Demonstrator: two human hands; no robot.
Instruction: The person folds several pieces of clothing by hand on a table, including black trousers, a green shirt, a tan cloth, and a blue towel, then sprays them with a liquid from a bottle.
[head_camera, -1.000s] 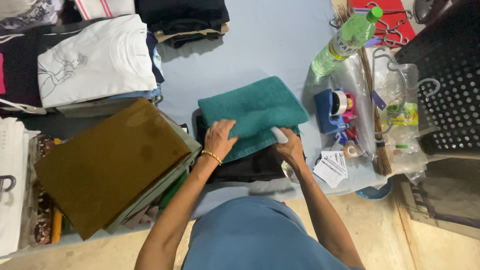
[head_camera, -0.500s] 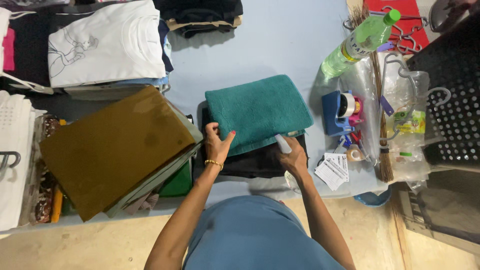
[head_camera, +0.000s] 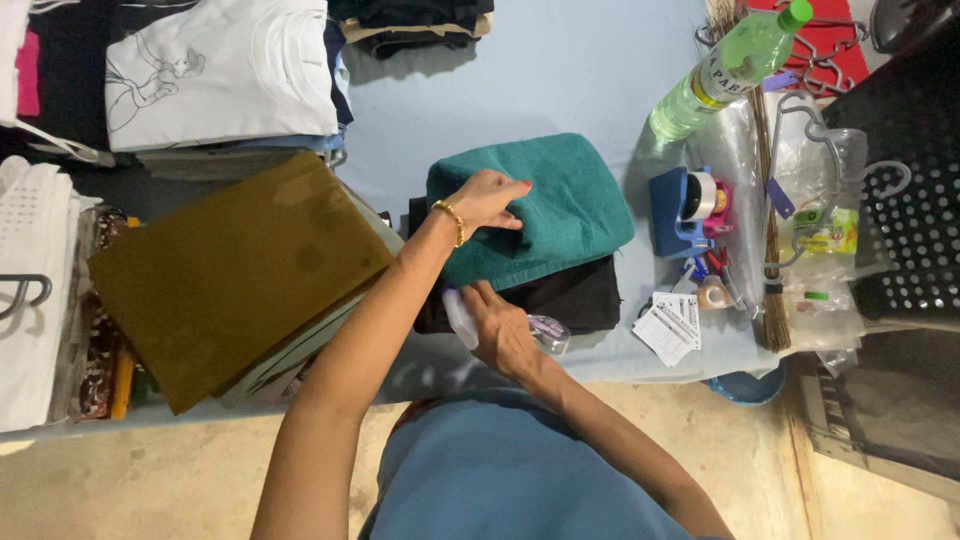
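Observation:
A folded teal cloth (head_camera: 560, 205) lies on a folded black garment (head_camera: 575, 298) on the pale blue table (head_camera: 540, 80). My left hand (head_camera: 490, 200), with a gold bracelet at the wrist, rests on the teal cloth's left part, fingers curled into its fold. My right hand (head_camera: 500, 325) is at the near edge of the black garment. It grips a small white object (head_camera: 459, 316) that sticks out to the left. A clear plastic piece (head_camera: 550, 333) lies just right of that hand.
An olive-brown folded cloth (head_camera: 235, 275) tops a stack at left, behind it a white printed shirt pile (head_camera: 220, 75). At right are a blue tape dispenser (head_camera: 685, 212), a green bottle (head_camera: 730, 65), paper tags (head_camera: 672, 325), a broom (head_camera: 765, 220), hangers and a black crate (head_camera: 905, 190).
My left hand moved from the teal cloth's near edge up onto its top. My right hand pulled back toward the table's near edge with the white object.

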